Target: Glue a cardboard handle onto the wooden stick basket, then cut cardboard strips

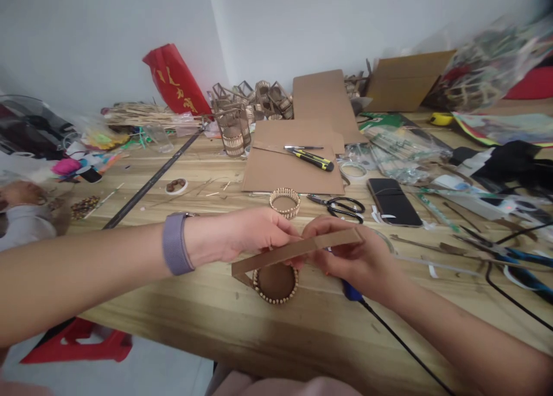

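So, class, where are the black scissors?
In the head view, the scissors lie right of centre on the table, between the beaded ring and the phone.

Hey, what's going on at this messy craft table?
A person holds a bent cardboard strip in both hands, the left hand and right hand pinching it over a small round basket ringed with wooden sticks, which sits on the wooden table. A second ring, scissors, a utility knife and a phone lie further back.
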A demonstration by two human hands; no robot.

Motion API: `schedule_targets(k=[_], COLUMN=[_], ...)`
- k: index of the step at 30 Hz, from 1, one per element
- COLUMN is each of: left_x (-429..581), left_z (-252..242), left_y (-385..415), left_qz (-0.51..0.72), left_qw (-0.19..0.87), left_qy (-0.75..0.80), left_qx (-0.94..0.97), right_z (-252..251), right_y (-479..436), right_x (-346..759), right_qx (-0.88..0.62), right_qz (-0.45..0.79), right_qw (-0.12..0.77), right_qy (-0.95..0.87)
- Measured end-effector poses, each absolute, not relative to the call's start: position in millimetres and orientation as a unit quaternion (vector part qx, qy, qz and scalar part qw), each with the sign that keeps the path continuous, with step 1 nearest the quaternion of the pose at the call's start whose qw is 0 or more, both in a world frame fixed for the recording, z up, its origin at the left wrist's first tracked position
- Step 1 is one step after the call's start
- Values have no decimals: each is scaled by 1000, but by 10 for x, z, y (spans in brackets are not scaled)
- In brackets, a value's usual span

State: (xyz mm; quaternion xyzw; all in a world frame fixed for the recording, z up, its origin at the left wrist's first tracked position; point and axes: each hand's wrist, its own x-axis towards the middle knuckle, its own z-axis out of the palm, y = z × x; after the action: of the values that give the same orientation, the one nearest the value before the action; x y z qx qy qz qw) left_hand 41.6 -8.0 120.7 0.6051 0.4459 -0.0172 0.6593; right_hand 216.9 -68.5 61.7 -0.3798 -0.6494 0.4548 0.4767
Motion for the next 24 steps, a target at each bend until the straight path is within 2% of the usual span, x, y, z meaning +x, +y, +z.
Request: schedule_targets(k=[6,14,21,24], left_x=[306,176,188,214], left_z=[1312,1427,1447,1458], left_y=[-87,-183,-247,-258], left_qz=[-18,-37,-61,-62], left_qw=[666,519,507,524], left_qy=[378,359,344,362], left_qx=[644,775,788,768], right_z=[516,552,582,557], right_y=[-656,-648,-647,-643], right_x=[2174,2153,2130,2124], right_qx=[-377,-401,-382,-373], right_qz=[470,420,403,434], right_qw=[494,466,471,474], right_qy=[-627,-668,-685,-669])
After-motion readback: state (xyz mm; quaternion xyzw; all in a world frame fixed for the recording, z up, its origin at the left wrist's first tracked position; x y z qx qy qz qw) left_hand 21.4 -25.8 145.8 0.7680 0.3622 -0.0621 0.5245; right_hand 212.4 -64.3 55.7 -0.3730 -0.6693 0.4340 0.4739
